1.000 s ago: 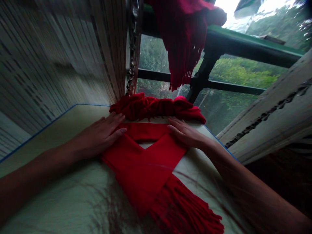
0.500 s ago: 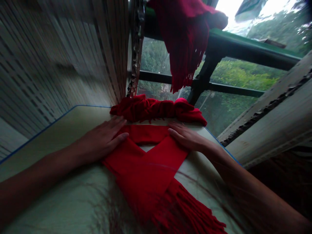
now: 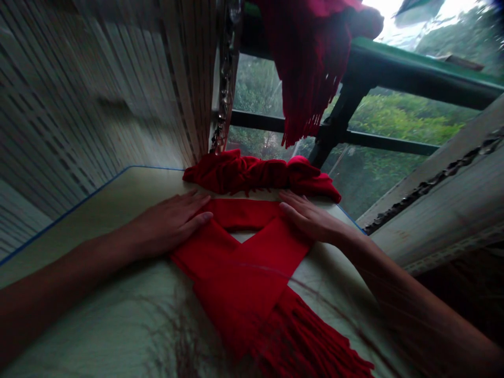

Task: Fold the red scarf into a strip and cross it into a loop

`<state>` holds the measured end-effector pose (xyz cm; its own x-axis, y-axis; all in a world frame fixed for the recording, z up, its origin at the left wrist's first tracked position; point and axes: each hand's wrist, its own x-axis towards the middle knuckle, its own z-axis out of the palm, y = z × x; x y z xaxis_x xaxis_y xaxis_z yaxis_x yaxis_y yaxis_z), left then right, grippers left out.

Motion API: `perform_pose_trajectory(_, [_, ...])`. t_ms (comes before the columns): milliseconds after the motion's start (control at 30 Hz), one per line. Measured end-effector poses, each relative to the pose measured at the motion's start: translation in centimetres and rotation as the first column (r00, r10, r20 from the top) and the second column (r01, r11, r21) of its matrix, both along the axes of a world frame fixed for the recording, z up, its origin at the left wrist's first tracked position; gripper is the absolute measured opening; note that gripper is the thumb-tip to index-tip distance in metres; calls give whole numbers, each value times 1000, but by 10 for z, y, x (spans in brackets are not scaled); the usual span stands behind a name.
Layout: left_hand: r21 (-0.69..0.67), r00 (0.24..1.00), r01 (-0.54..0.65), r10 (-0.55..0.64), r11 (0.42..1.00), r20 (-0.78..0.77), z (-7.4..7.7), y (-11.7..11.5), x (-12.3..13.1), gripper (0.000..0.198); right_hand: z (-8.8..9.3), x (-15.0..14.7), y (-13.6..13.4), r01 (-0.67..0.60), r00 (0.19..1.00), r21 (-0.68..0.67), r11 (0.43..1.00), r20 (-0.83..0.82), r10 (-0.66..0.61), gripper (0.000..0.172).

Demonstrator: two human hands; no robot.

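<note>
A red fringed scarf (image 3: 244, 283) lies flat on the pale table, folded so that its two ends cross below a straight band at the top. Its fringe spreads toward the lower right. On the upper left corner of the fold rests my left hand (image 3: 173, 223), palm down with the fingers stretched out. My right hand (image 3: 309, 216) lies flat on the upper right corner, fingers extended. Both hands press on the cloth without gripping it. Loose strands of hair blur part of the lower view.
Just beyond the folded scarf, a bunched red cloth (image 3: 255, 176) lies along the table's far edge. Another red fringed scarf (image 3: 311, 63) hangs over the green window rail (image 3: 413, 68). A striped curtain-like surface (image 3: 118, 79) borders the left. The table (image 3: 129, 194) has a blue edge.
The view has shifted slightly, so everything sits a little further right. Both hands stay flat on the scarf's upper corners, and the fold looks the same.
</note>
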<state>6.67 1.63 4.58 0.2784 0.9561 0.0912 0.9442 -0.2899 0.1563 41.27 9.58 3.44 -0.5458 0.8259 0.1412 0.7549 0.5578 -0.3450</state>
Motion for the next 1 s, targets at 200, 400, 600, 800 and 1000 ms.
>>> perform_pose_trajectory(200, [3, 1000, -9, 9, 1000, 14, -2, 1, -3, 83, -3, -1, 0, 7, 1000, -12, 1000, -13, -7, 78])
perform_pose_trajectory(400, [8, 1000, -20, 20, 1000, -8, 1, 0, 0, 83, -1, -2, 1, 15, 1000, -11, 1000, 5, -15, 76])
perform_pose_trajectory(600, [59, 999, -34, 34, 998, 5, 3, 0, 1, 84, -1, -3, 1, 11, 999, 57, 998, -30, -10, 74])
perform_pose_trajectory(800, [-12, 999, -17, 17, 1000, -41, 0, 0, 2, 82, -1, -9, -5, -10, 999, 4, 1000, 35, 9, 73])
perform_pose_trajectory(1000, [-12, 999, -4, 3, 1000, -45, 8, -6, 5, 83, 4, -5, -4, -5, 999, -29, 1000, 44, 6, 82])
